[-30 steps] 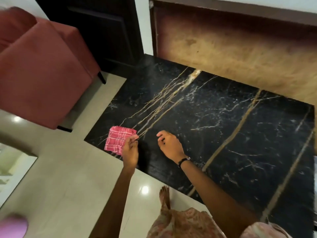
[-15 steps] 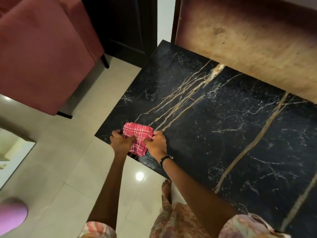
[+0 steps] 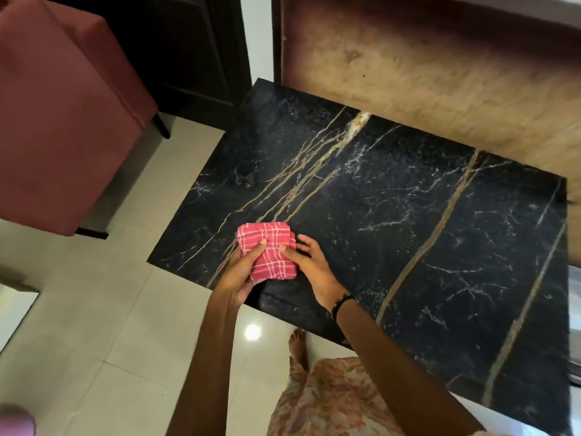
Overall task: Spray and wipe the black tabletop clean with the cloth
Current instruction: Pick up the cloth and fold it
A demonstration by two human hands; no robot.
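Floral-print fabric of the person's garment fills the near edge of the view, with a bare foot on the pale floor tiles just beside it. Both forearms extend forward from here; the right wrist carries a dark bracelet.

The cloth, red with a white check pattern, is folded into a compact pad and held between both hands above the near left corner of the black tabletop. The left hand grips the pad from its left side, thumb laid across the top face. The right hand pinches the right edge with the thumb on top; its remaining fingers are spread loosely beyond the pad. Whether the cloth touches the surface cannot be told.

The tabletop is black marble with gold and white veins. Beyond its far edge stands a brown wooden panel. To the far left, a red upholstered chair stands on the tiles, with a dark cabinet behind it.
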